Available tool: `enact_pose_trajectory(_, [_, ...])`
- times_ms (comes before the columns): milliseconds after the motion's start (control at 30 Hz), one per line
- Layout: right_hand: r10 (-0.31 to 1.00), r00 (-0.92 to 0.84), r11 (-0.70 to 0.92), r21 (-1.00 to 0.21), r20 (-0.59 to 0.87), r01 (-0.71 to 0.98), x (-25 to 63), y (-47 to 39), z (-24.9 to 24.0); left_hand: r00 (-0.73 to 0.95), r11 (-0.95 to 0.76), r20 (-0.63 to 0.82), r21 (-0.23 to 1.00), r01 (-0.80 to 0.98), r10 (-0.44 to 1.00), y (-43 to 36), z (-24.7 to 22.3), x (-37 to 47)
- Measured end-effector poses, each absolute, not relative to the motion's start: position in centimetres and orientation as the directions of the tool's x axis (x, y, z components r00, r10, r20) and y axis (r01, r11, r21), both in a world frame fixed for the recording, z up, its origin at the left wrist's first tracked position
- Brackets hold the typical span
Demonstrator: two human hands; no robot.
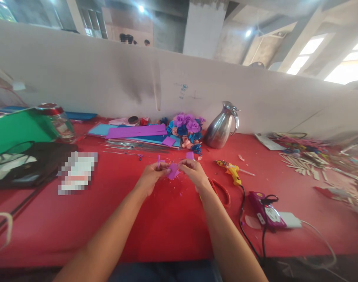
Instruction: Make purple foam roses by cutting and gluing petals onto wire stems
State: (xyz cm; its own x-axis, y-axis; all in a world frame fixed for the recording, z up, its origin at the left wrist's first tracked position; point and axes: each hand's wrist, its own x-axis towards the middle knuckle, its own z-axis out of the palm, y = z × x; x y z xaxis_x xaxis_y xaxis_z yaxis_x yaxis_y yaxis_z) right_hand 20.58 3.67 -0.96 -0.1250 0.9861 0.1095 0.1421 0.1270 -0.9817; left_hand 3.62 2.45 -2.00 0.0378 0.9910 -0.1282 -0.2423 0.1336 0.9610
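Over the red-covered counter (173,235), a small, thin purple paper piece (173,171) sits between the left hand (152,175) and right hand (196,172), both pinching its edges — uneven pulling could crease or tear it — with clustered purple-and-blue paper roses (186,127) beyond.
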Motion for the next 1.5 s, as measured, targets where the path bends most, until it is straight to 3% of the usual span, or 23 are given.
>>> enact_pose_trajectory(567, [0.979, -0.186, -0.092, -0.995, -0.081, -0.050, 20.2, 2.7, 0.2, 0.060, 0.150, -0.140, 0.963, -0.225, 0.988, 2.4, -1.9, 3.5])
enact_pose_trajectory(733, [0.963, -0.219, -0.172, -0.984, -0.160, -0.037, 20.0, 2.3, 0.8, 0.047, 0.129, -0.122, 0.969, -0.211, 0.991, 2.3, -1.8, 3.5])
enact_pose_trajectory(900, [0.969, -0.228, -0.098, -0.995, -0.093, -0.011, 19.5, 2.3, 0.5, 0.084, 0.135, -0.121, 0.972, -0.193, 0.989, 2.2, -1.4, 3.7])
enact_pose_trajectory(1033, [0.981, -0.192, -0.007, -1.000, -0.010, 0.016, 18.8, 2.5, -0.4, 0.007, 0.100, -0.100, 0.976, -0.195, 0.995, 1.9, -1.2, 4.2])
enact_pose_trajectory(1133, [0.990, -0.131, 0.065, -0.989, 0.048, 0.130, 18.5, 2.6, -1.1, -0.019, 0.064, -0.067, 0.988, -0.139, 0.998, 1.7, -1.0, 4.4])
enact_pose_trajectory(1400, [0.990, -0.037, 0.138, -0.903, 0.134, 0.407, 19.0, 2.7, -1.3, 0.133, 0.170, -0.147, 0.969, -0.179, 0.980, 1.4, -0.5, 4.6])
enact_pose_trajectory(1500, [0.990, -0.022, 0.136, -0.901, 0.139, 0.413, 19.4, 3.0, -1.4, 0.039, 0.123, -0.119, 0.982, -0.146, 0.992, 1.7, -0.9, 4.4])
